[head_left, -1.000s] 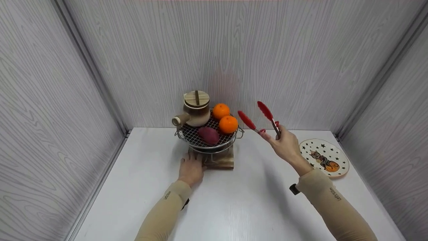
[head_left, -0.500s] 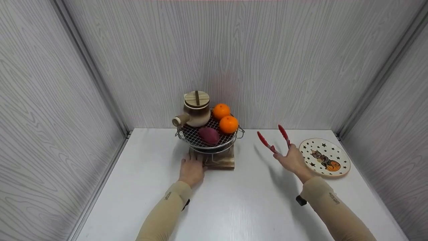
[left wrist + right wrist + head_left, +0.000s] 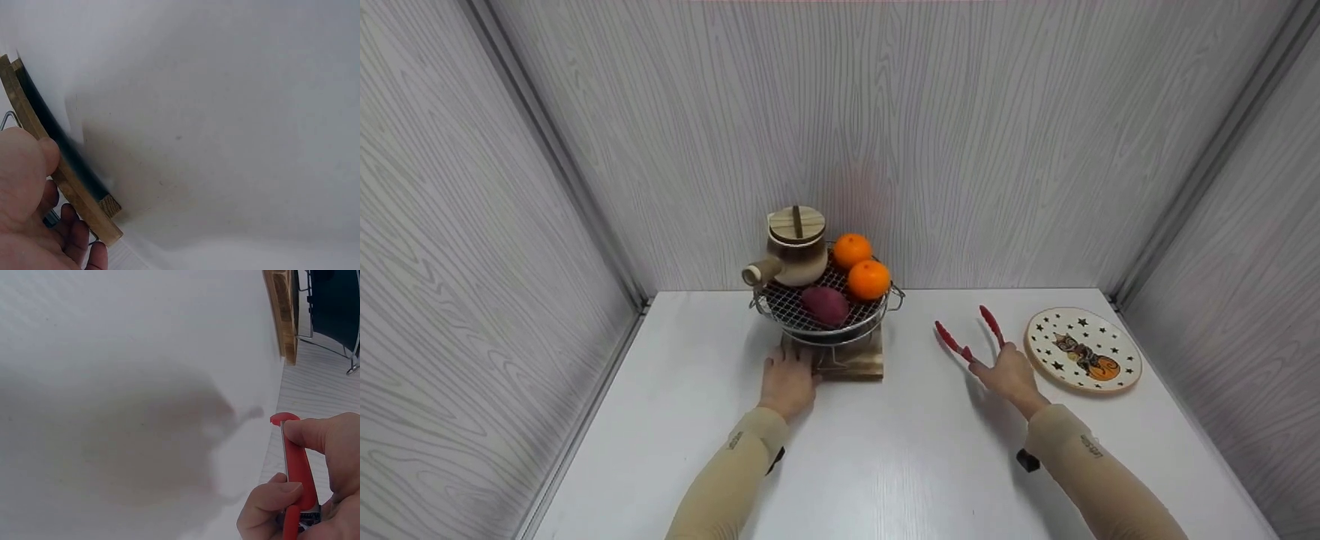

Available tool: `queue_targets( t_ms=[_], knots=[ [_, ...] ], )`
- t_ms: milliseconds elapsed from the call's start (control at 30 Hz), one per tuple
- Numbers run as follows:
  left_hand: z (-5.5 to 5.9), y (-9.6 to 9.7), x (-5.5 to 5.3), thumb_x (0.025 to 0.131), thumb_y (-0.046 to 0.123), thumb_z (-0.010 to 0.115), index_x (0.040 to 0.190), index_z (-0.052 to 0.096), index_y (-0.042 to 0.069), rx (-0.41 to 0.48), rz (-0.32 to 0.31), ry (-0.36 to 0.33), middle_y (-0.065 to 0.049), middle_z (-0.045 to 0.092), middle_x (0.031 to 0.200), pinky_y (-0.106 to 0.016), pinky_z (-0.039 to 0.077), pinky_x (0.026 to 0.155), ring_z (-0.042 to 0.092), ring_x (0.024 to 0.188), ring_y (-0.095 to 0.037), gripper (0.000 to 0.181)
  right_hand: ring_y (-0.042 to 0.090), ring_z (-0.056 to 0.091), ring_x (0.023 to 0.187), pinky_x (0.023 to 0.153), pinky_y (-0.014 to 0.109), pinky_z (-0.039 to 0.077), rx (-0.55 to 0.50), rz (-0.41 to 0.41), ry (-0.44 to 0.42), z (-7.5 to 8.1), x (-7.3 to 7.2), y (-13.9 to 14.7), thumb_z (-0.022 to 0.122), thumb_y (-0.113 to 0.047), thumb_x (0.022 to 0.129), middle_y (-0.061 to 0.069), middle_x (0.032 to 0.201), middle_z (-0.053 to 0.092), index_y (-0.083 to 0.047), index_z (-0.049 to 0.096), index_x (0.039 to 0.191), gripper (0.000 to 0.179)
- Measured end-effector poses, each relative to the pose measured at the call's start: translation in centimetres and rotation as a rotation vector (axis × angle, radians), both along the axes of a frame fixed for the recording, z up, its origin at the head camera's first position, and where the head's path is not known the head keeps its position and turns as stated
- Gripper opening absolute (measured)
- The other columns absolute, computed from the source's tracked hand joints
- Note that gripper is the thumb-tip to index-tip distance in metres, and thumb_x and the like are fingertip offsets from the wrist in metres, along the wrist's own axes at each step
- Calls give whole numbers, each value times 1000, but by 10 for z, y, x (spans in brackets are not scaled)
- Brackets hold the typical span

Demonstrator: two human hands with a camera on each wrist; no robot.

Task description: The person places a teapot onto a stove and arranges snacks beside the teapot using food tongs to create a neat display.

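My left hand [image 3: 789, 382] holds the front left corner of the low wooden board [image 3: 864, 361]; in the left wrist view the thumb lies along the edge and the fingers bend round the end. On the board stands a round wire-mesh grill [image 3: 786, 304]. It bears a brown side-handled teapot [image 3: 804, 264] with a wooden lid, a purple sweet potato [image 3: 826, 307] and two oranges [image 3: 869, 280]. My right hand [image 3: 1011, 375] grips red-tipped tongs [image 3: 953, 341], their arms spread apart with nothing between the tips. The right wrist view shows the thumb and fingers on the red grips [image 3: 298, 467].
A round white plate [image 3: 1041, 349] with stars and a cat-and-pumpkin picture lies on the white table [image 3: 885, 465] at the right, close beside my right hand. Grey wood-patterned walls [image 3: 720, 112] stand at the back and both sides.
My right hand has moved down and toward me with the tongs, away from the grill, and now sits lower near the plate. My left hand stays on the board.
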State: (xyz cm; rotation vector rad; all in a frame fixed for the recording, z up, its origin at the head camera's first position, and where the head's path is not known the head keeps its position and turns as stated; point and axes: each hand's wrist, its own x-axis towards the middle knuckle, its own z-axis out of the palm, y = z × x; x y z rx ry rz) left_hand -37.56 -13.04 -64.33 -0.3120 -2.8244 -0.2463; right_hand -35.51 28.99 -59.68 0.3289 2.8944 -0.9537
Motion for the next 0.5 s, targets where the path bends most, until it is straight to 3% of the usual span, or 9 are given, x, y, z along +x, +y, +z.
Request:
queue_targets(
  t_ms=[133,200,300,400,500],
  knots=[
    [1,-1,-2,103,40,80,155,56,3,-5,-3,-7,-33,52,163,-63,56,106,60,136,-50,68,57,62,137,120,65,52,-20,-27,-41,-6,-1,-1,72,-43,105,44,147,57,20,37,153,87],
    [3,-1,-1,104,40,79,157,55,2,-7,-3,-25,-34,51,163,-63,55,107,59,137,-50,69,54,66,131,114,61,57,-5,-34,-46,-10,-1,-1,71,-48,105,45,147,59,20,39,153,88],
    [5,-1,0,105,39,78,160,53,2,-11,0,-53,-34,51,164,-64,54,108,58,139,-51,71,44,75,106,86,50,66,29,-41,-60,-16,0,-3,71,-56,104,40,134,66,17,48,147,88],
    [8,-3,1,104,38,80,159,54,2,-3,-3,-55,-35,51,164,-64,55,108,60,137,-50,71,31,73,77,58,39,59,103,-31,-71,-21,0,-6,71,-63,101,30,111,73,13,58,137,85],
    [8,-6,0,102,37,82,156,56,1,12,-12,-36,-35,52,162,-63,56,104,62,132,-49,70,25,70,60,48,34,52,177,-15,-77,-25,0,-8,72,-66,99,19,90,73,9,66,124,80]
  ],
)
